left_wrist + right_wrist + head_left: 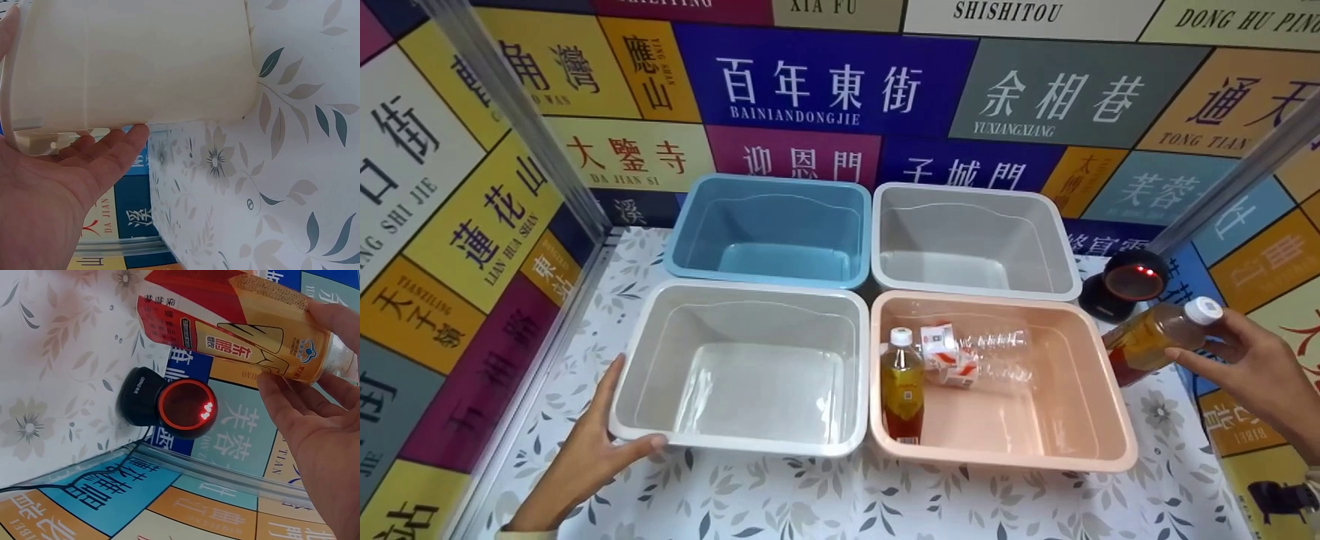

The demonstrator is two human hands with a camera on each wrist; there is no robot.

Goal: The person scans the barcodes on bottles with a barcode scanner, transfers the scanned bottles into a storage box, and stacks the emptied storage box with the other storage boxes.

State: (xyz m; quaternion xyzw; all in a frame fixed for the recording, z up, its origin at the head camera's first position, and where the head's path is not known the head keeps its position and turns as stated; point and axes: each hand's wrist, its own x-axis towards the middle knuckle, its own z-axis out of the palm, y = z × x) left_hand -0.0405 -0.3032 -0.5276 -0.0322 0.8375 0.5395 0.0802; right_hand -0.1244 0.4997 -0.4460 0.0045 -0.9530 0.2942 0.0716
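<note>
My right hand [1260, 375] grips a drink bottle [1147, 341] near its white cap, between thumb and fingers. The bottle is tilted, with a red and yellow label, beside a black barcode scanner [183, 408] with glowing red lights. My left hand [589, 454] holds the near left corner of a light grey bin [739, 442]; its thumb is at the rim and its fingers lie along the outer wall in the left wrist view. Inside the pink bin [1080, 420] are a similar amber bottle [902, 386] and clear plastic bottles [960, 356] with red and white labels.
Behind stand a blue bin [769, 277] and a second grey bin [975, 285], close against the front pair. The table [810, 495] has a leaf-patterned cover. Printed panels [825, 82] and metal posts [521, 112] enclose it. A black cable [73, 485] runs from the scanner.
</note>
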